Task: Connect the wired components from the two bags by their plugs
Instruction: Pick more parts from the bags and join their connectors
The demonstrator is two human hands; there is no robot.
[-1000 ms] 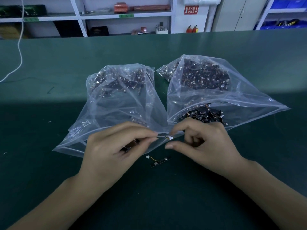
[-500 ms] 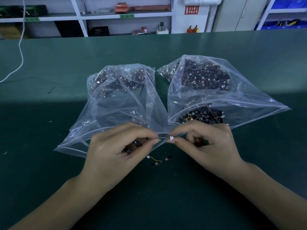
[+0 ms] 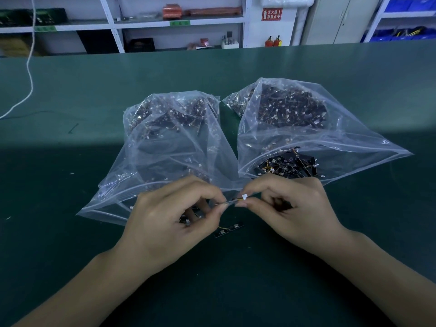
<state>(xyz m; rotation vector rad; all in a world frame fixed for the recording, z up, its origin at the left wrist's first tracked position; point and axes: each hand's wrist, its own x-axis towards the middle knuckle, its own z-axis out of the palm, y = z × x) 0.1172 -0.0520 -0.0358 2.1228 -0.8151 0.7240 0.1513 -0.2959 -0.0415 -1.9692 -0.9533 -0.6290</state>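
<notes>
Both hands curled: left hand [image 3: 165, 223] pinches thin wire [image 3: 227, 202]; right hand [image 3: 295, 208] pinches white plug [image 3: 244, 197].

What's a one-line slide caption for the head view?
Left hand and right hand pinch a white plug and its wire between two open bags of wired components on a green bench.

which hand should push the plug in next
Probably the right hand: its fingertips pinch right beside the white plug, so it can steer it. The left hand pinches the wire end facing it and can just hold steady.
</notes>
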